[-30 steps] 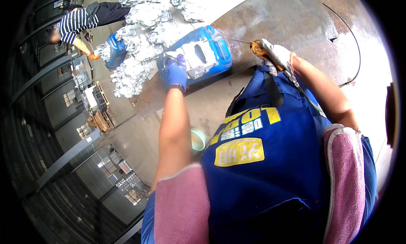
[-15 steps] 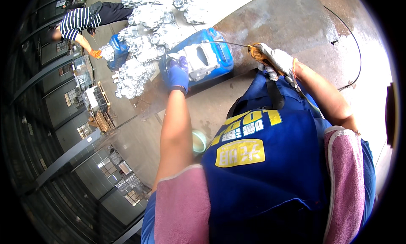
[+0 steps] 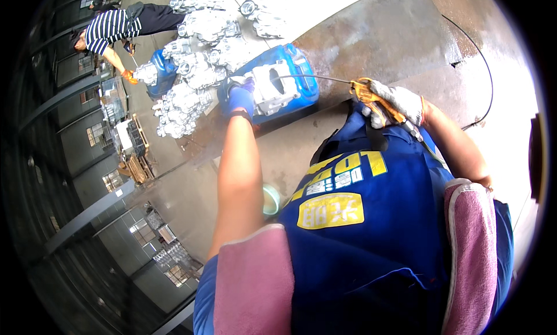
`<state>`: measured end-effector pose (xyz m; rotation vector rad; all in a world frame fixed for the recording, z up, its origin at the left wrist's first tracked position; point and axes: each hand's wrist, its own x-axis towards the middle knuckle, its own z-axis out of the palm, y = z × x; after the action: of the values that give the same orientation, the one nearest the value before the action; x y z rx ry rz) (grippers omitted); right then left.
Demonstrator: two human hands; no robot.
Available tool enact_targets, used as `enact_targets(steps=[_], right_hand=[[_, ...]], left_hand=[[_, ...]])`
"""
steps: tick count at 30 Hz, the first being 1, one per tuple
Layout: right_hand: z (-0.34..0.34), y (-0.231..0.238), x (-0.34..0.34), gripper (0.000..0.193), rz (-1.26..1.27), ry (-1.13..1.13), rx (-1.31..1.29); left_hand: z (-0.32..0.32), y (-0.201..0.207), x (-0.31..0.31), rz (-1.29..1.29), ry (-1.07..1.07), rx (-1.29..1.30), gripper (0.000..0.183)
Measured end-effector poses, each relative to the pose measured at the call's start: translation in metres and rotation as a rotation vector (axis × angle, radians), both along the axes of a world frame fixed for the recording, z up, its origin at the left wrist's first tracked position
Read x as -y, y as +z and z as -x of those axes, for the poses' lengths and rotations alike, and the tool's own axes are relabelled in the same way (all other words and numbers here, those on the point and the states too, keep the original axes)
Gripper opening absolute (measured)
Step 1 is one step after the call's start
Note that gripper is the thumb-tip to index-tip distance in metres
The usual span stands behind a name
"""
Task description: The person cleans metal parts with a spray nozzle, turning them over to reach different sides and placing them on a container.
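A silvery metal casting (image 3: 275, 90) with a large oval opening lies on a blue plastic jerrycan (image 3: 305, 82). My left hand (image 3: 241, 95), in a blue-purple glove, is closed on the casting's left end; its fingertips are partly hidden. In a pale knitted glove, my right hand (image 3: 397, 103) wraps round an orange air blow gun (image 3: 364, 93). The gun's long thin nozzle (image 3: 322, 77) reaches left over the jerrycan, its tip at the casting's opening. A metal coupling (image 3: 411, 128) joins the gun to a hose beside my apron.
Several similar castings (image 3: 206, 24) stand close together beyond my left hand. At the far left a person in a striped shirt (image 3: 107, 30) works on another casting at a second blue jerrycan (image 3: 164, 74). A pale green bowl (image 3: 271, 199) stands below my left forearm. A black cable (image 3: 490, 68) curves across the floor.
My right hand has moved slightly right with the blow gun, drawing the nozzle out to the right. My left hand stays on the casting. The other person's tool now shows.
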<state>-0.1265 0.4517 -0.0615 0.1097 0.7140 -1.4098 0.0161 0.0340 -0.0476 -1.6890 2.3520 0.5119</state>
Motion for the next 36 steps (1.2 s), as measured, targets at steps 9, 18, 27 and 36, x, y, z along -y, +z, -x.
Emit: enact_targets(steps=[9,18,27,36], right_hand=[[0.014,0.0,0.006,0.048,-0.12,-0.002,-0.142],[0.002,0.016,0.014,0.044,-0.121,0.148,-0.103],[-0.004,0.009,0.023,0.046,-0.149,0.111,-0.096],[-0.006,0.0,0.026,0.048,-0.063,0.1,-0.043]], left_hand=[[-0.039,0.037,-0.01,0.069,-0.724,0.11,0.046],[-0.062,0.014,0.009,0.275,-0.89,0.202,0.051],[-0.063,0.013,0.006,0.304,-0.883,0.236,0.057],[-0.06,0.016,0.003,0.257,-0.843,0.216,0.058]])
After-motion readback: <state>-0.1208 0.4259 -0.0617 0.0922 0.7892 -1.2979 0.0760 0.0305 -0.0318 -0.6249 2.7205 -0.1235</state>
